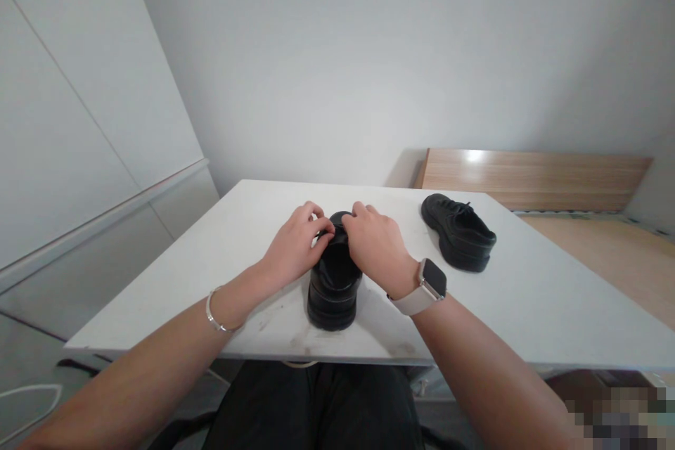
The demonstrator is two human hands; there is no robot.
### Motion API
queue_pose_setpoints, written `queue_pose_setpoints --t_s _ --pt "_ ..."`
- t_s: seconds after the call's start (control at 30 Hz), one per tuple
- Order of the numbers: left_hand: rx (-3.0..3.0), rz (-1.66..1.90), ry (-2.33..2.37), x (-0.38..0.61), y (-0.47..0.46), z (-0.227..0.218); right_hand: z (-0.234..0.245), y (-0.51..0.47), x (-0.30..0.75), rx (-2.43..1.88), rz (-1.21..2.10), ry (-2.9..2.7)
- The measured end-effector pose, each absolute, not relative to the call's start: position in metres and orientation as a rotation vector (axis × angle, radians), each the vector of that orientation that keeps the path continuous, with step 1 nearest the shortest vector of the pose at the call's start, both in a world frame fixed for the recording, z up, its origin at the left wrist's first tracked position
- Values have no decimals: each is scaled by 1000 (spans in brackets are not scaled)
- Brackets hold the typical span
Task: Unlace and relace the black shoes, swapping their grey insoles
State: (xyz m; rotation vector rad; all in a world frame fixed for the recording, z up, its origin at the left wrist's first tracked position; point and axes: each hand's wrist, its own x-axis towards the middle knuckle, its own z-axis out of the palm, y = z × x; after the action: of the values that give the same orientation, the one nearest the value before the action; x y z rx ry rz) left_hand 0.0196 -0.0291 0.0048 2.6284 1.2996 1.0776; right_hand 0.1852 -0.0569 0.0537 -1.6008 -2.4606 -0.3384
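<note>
A black shoe (333, 288) stands upright on the white table, its heel toward me and its toe pointing away. My left hand (301, 239) is at the left of its lacing area, thumb and forefinger pinched together on what looks like a dark shoelace, hard to make out against the black leather. From the right, my right hand (377, 242) lies over the front of the shoe with its fingers curled in at the laces; its fingertips are partly hidden. A matching black shoe (464, 233), laced with a bow, rests farther right.
The white table (200, 274) has brownish smudges near its front edge. A wooden headboard (532, 176) and a bed base (606, 253) are beyond its right side. Pale cabinets (79, 119) stand at the left, a grey wall (369, 70) behind.
</note>
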Motion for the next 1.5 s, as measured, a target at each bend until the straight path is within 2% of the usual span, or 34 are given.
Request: queue_pose_setpoints --t_s 0.1,0.23,0.37,0.7,0.93,1.27,1.37,1.5 --pt "2488 1363 1203 25 -28 36 61 -49 185 -1440 -174 -2238" --pt "2186 1831 1034 32 -26 89 83 -36 184 -1008 -22 -1796" --pt "2020 1803 891 42 -27 109 94 -26 183 -705 63 -1612" --pt "1749 1572 692 54 -23 90 89 -29 184 -606 91 -1625" --pt "1616 1438 491 45 -18 87 67 -19 186 -511 685 -1537" --pt "1464 1288 527 23 -10 71 55 -25 194 -440 1103 -1209" --pt "1341 1340 554 4 -1 55 45 -24 208 -473 1164 -1122" --pt "1248 1537 620 -25 6 32 24 -20 240 -547 1051 -1006"
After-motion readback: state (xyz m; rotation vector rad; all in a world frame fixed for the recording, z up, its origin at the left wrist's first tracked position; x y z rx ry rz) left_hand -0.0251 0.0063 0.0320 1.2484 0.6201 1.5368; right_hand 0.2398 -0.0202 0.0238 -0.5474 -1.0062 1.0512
